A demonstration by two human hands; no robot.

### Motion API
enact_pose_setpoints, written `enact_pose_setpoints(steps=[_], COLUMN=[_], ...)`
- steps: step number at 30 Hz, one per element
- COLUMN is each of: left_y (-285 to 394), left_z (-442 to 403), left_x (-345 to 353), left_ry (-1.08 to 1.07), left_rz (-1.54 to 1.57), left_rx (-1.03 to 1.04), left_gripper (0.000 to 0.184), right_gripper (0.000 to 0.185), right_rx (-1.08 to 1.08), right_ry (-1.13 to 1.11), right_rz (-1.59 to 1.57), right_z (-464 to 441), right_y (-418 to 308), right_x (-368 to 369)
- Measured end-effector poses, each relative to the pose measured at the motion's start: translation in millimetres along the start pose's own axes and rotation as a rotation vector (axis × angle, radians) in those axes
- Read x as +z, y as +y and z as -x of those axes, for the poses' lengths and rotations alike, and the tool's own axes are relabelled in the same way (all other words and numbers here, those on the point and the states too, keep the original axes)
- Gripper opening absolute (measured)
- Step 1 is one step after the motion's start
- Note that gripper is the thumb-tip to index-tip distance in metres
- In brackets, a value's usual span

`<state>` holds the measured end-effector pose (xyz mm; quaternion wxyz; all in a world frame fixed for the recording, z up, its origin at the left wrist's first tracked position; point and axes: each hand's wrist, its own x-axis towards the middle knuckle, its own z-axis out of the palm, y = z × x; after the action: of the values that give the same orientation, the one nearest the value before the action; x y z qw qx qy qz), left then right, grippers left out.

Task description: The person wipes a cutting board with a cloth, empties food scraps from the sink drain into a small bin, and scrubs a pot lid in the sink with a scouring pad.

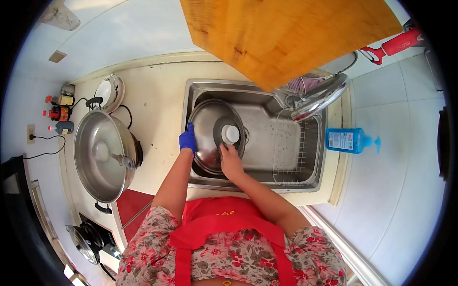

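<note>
A round steel lid (205, 136) with a white knob (232, 134) and a dark ring around the knob leans in the left part of the steel sink (257, 186). My left hand (187, 139), in a blue glove, grips the lid's left rim, one finger pointing up along it. Bare, my right hand (231, 162) is closed over the lid just below the knob, its fingertips at the dark ring; whatever it pinches is too small to make out.
A wire rack (290, 162) lies in the sink's right side, below the faucet (319, 102). Blue soap bottle (342, 140) at right. A large wok (98, 162), plates (107, 93) and bottles (59, 113) stand left. A wooden board (286, 38) juts over the sink's back.
</note>
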<state>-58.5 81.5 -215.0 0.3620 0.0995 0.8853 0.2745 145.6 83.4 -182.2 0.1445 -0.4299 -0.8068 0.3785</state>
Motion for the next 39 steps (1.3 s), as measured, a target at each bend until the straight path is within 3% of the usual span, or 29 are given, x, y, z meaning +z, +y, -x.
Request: enact_pose_setpoints(steps=[2, 4, 7, 9, 11, 13, 15, 16, 18, 20, 22, 24, 27, 29, 30, 34, 36, 38, 39], left_y=[-5.0, -12.7, -12.4, -12.0, -14.6, -11.0, -9.0, -13.0, -25.4, -37.1, -45.6, -47.7, -28.6, -16.6, -14.7, -31.2, -34.3, -28.5, -35.5], left_z=[-2.5, -1.1, -1.1, 0.2, -4.2, -0.7, 0.8, -1.1, -7.7, -18.9, -23.2, -27.6, -16.0, -13.4, -11.5, -13.1, -13.3, -17.6, -19.6], left_x=[2.7, 7.0, 9.0, 6.9, 8.6, 8.0, 7.2, 6.9, 6.9, 10.7, 16.2, 18.9, 11.2, 6.2, 6.6, 9.6, 9.5, 9.5, 12.1], left_ry=[0.025, 0.046, 0.087, 0.054, 0.055, 0.055, 0.034, 0.037, 0.040, 0.031, 0.019, 0.011, -0.016, -0.032, -0.050, -0.027, 0.022, -0.075, -0.056], left_rz=[-0.037, -0.074, -0.044, -0.078, -0.079, -0.078, -0.194, -0.193, -0.616, -0.629, -0.641, -0.443, -0.504, -0.449, -0.395, -0.396, -0.636, -0.477, -0.537], left_rx=[-0.007, -0.016, 0.126, 0.024, 0.033, 0.036, 0.065, 0.065, 0.444, 0.419, 0.387, 0.288, 0.225, 0.146, 0.065, 0.214, 0.383, 0.177, 0.240], left_gripper=[0.076, 0.076, 0.074, 0.073, 0.075, 0.077, 0.060, 0.060, 0.040, 0.037, 0.039, 0.037, 0.036, 0.035, 0.036, 0.037, 0.037, 0.041, 0.043], right_gripper=[0.039, 0.037, 0.030, 0.028, 0.024, 0.025, 0.025, 0.025, 0.024, 0.023, 0.024, 0.024, 0.027, 0.025, 0.025, 0.020, 0.019, 0.022, 0.022], right_rx=[-0.027, 0.059, 0.015, -0.003, 0.143, 0.127, 0.111, 0.046, -0.019, -0.252, -0.280, -0.307, -0.235, 0.020, 0.022, 0.110, 0.159, 0.157, 0.156], right_ry=[0.028, 0.267, 0.230, 0.211, 0.186, 0.132, 0.077, 0.071, 0.064, 0.039, 0.042, 0.052, 0.083, 0.057, 0.055, 0.092, 0.078, 0.071, 0.070], right_rz=[-0.058, -0.079, 0.019, 0.060, 0.066, 0.065, 0.063, 0.130, 0.195, 0.253, 0.313, 0.372, 0.253, 0.201, 0.204, 0.159, 0.179, 0.064, 0.063], right_z=[-12.4, -28.8, -46.3, -55.8, -73.6, -93.4, -106.6, -111.8, -115.4, -107.9, -89.9, -63.7, -21.2, -4.5, -2.3, -27.8, -56.4, -83.4, -95.2], right_y=[-7.4, -4.3, 36.8, 59.1, 73.1, 78.1, 76.6, 71.1, 54.8, 27.9, 11.8, 3.1, 5.2, 36.7, 56.1, 98.7, 104.7, 108.4, 108.2], right_x=[-12.2, -33.5, -22.6, -18.9, -22.3, -20.1, -16.6, -11.6, -3.8, -5.5, 5.3, 8.4, 7.4, 8.3, 7.9, 0.0, -2.9, -4.6, -5.8])
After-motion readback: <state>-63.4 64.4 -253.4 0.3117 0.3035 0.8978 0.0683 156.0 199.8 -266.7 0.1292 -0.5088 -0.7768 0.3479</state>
